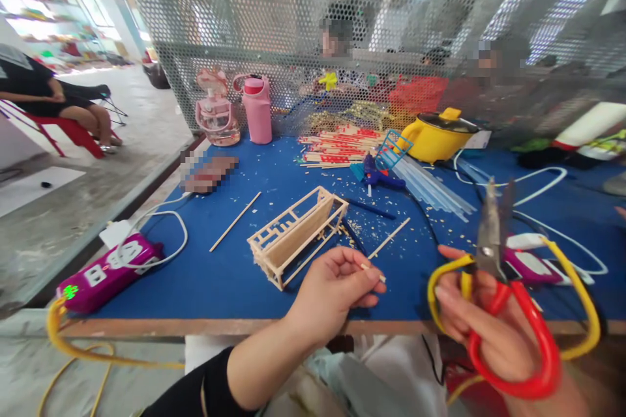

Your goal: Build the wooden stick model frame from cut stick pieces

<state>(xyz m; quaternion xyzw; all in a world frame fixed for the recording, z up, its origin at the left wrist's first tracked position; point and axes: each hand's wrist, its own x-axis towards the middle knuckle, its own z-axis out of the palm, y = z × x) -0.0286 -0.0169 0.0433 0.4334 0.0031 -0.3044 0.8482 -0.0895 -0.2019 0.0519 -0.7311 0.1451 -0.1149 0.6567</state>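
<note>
On the blue table [229,273] the stick frame [296,234] stands half-built, the left hand [332,287] pinching a stick piece [372,272], the right hand [489,326] gripping scissors [508,300].

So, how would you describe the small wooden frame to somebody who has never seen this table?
Look at the blue table, near its front edge, just left of the person's left hand. There lies the wooden stick frame, a long open box glued from pale sticks. Unlike the loose sticks around it, it is built up, with lattice sides.

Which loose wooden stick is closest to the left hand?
The short stick piece pinched in the left hand; the longer sticks lie apart on the blue table.
</note>
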